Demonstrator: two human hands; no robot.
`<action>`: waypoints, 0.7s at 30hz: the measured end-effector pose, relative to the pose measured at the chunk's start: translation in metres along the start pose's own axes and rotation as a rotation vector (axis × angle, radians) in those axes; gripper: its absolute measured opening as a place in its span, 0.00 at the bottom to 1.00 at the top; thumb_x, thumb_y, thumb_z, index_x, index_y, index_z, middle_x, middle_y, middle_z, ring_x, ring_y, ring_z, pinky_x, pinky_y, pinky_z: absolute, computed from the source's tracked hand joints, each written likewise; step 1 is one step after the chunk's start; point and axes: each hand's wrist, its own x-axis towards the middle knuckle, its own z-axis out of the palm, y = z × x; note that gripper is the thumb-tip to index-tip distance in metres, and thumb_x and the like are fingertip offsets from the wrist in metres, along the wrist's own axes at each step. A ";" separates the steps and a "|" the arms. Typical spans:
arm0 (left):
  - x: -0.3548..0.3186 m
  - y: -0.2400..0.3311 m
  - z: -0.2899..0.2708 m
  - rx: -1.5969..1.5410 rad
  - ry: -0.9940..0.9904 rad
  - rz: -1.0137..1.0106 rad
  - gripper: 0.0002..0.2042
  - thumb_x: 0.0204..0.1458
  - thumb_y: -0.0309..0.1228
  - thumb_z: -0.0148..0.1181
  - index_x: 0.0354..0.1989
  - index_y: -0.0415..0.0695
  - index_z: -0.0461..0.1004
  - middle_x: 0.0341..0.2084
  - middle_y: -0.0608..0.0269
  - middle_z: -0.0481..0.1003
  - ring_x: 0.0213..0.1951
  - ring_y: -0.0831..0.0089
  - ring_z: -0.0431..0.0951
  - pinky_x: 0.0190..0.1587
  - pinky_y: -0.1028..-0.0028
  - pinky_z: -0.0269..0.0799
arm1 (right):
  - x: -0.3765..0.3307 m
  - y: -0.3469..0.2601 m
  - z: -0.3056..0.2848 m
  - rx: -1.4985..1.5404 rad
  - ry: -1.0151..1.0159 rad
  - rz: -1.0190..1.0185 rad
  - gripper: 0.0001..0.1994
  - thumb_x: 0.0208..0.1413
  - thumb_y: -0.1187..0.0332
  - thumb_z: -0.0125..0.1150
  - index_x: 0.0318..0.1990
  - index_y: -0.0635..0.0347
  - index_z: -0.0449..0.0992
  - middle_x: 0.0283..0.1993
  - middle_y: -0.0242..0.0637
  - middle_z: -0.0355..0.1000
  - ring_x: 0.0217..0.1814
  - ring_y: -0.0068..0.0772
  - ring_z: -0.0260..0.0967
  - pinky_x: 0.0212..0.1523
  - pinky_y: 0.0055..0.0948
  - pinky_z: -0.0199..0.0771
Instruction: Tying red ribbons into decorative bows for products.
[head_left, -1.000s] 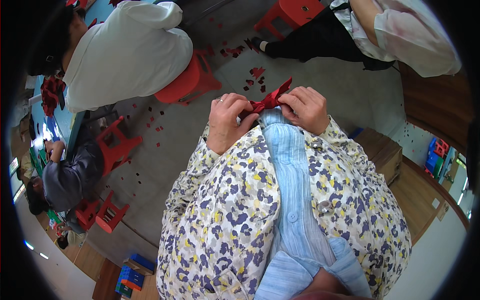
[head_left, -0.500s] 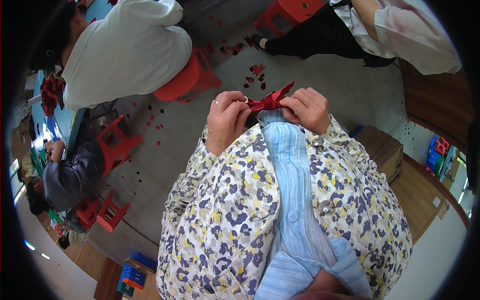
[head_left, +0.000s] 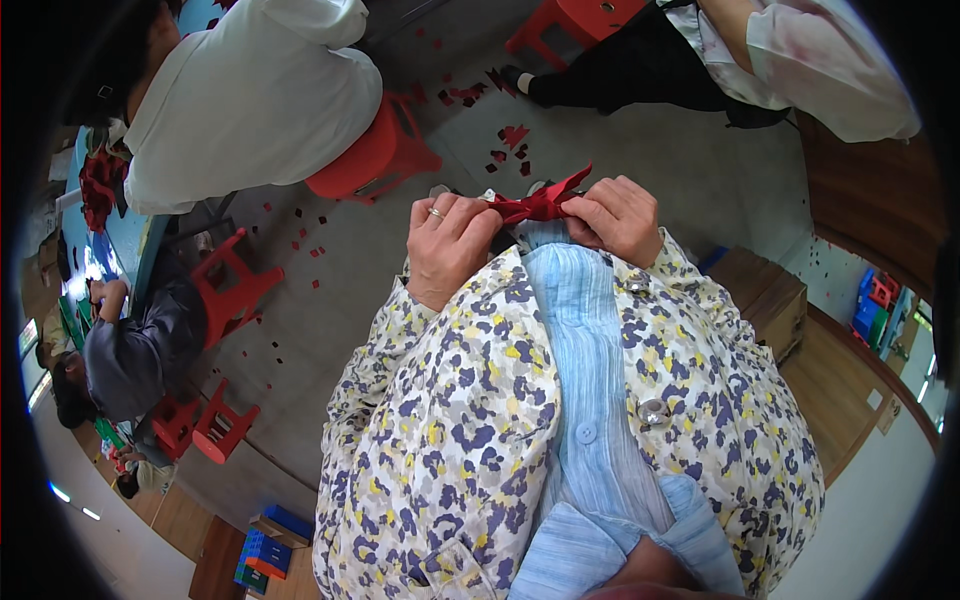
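A red fabric bow (head_left: 540,205) is stretched sideways between my two hands, just in front of my chest. It is pinched at its middle, and one pointed end sticks up at the right. My left hand (head_left: 448,240), with a ring on a finger, closes on its left end, the fingers bent over it. Beside those fingers shows a small white bit (head_left: 489,196), too small to name. My right hand (head_left: 615,220) pinches the right end between thumb and curled fingers.
Red scraps (head_left: 515,137) lie on the grey floor. A person in white sits on a red stool (head_left: 375,150) ahead left, beside a blue table (head_left: 140,235). Another person's leg (head_left: 630,90) reaches in ahead right. A brown wooden box (head_left: 765,300) stands at my right.
My left hand has turned and shifted slightly left, its fingers folding further over the bow's end. The right hand keeps its grip, almost unmoved.
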 end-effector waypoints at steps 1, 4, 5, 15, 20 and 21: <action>-0.001 -0.001 0.000 -0.001 0.000 0.000 0.07 0.35 0.24 0.61 0.25 0.46 0.71 0.26 0.70 0.72 0.30 0.71 0.72 0.36 0.71 0.63 | 0.000 0.000 0.000 0.000 -0.001 0.000 0.09 0.35 0.74 0.64 0.29 0.57 0.74 0.22 0.31 0.64 0.21 0.29 0.65 0.22 0.27 0.65; -0.004 -0.002 -0.002 -0.043 0.032 0.037 0.08 0.34 0.24 0.61 0.26 0.46 0.72 0.26 0.68 0.72 0.29 0.71 0.72 0.36 0.70 0.63 | -0.001 0.000 0.000 0.005 0.009 -0.010 0.09 0.35 0.74 0.64 0.28 0.57 0.74 0.22 0.31 0.65 0.22 0.29 0.65 0.22 0.26 0.65; -0.004 -0.002 -0.002 -0.050 0.050 0.054 0.08 0.34 0.24 0.61 0.27 0.45 0.72 0.26 0.67 0.72 0.29 0.71 0.72 0.35 0.70 0.63 | -0.001 0.000 -0.001 0.004 0.003 -0.007 0.09 0.35 0.74 0.64 0.28 0.57 0.74 0.22 0.31 0.65 0.22 0.29 0.65 0.22 0.27 0.65; -0.005 -0.001 0.001 -0.069 0.088 0.081 0.10 0.32 0.24 0.60 0.28 0.43 0.73 0.27 0.65 0.73 0.30 0.70 0.73 0.35 0.70 0.64 | -0.007 0.000 0.003 -0.003 0.034 0.016 0.09 0.34 0.75 0.63 0.28 0.57 0.73 0.21 0.32 0.65 0.20 0.30 0.65 0.20 0.27 0.63; -0.005 0.001 0.001 -0.080 0.087 0.020 0.12 0.31 0.22 0.61 0.28 0.46 0.73 0.27 0.68 0.72 0.29 0.71 0.72 0.36 0.70 0.63 | -0.006 0.000 0.004 0.025 0.045 0.056 0.10 0.33 0.76 0.64 0.28 0.57 0.73 0.22 0.32 0.66 0.21 0.30 0.66 0.21 0.27 0.64; -0.004 0.001 0.001 -0.100 0.085 -0.005 0.12 0.30 0.22 0.61 0.29 0.47 0.73 0.26 0.69 0.71 0.29 0.71 0.71 0.37 0.70 0.63 | -0.005 -0.001 0.005 0.043 0.046 0.083 0.10 0.33 0.76 0.65 0.28 0.56 0.73 0.22 0.32 0.66 0.21 0.31 0.66 0.21 0.27 0.65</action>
